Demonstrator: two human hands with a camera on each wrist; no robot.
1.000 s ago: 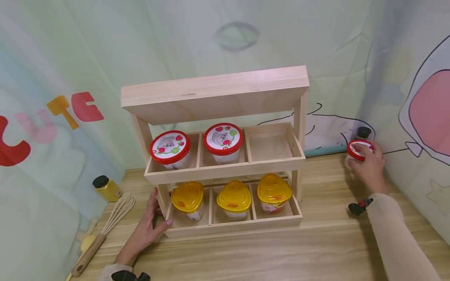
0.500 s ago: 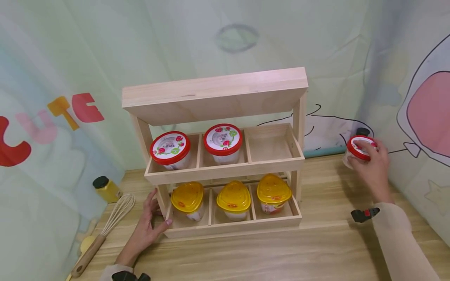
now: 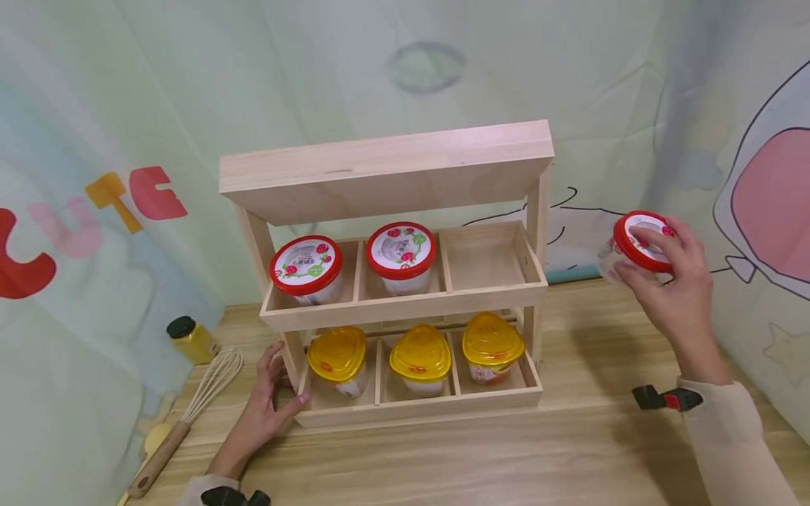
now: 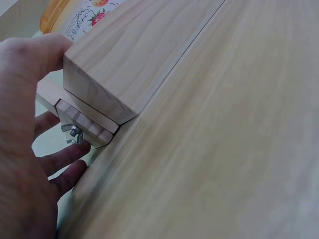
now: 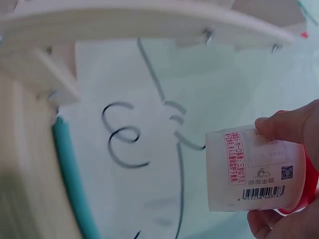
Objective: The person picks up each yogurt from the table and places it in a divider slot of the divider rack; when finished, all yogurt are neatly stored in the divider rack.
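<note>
Right hand (image 3: 680, 292) holds a red-lidded cup (image 3: 635, 246) off the table, up near the right edge, in front of the printed backdrop (image 3: 759, 197). Fingers are curled over the lid from above, thumb under the rim; the right wrist view shows the white cup wall (image 5: 256, 169) with barcode label pinched between thumb and fingers. Cup is tilted, lid toward the camera.

Left hand (image 3: 266, 407) rests at the front left corner of the wooden rack (image 3: 386, 169): thumb on the front rail, fingers spread along the left upright. Left wrist view confirms the thumb (image 4: 35, 55) pressed on the rail's end and fingers (image 4: 65, 157) relaxed beside a wing nut. It grips nothing closed; it braces.

Step in hand, as I judge it: cup lifted and in carry. Upper tier holds two matching red-lidded cups in its left and middle compartments; the right compartment (image 3: 484, 260) is vacant. Lower tier has three yellow-lidded tubs, all compartments filled. Next move likely calls for travel leftward and a level-off to clear the rack's right post and slanted top board.

Hard to make out: cup contents; lid print under the fingers. A whisk (image 3: 190, 407) and yellow jar (image 3: 193, 337) lie at the table's left edge, the whisk handle partly cut off.
</note>
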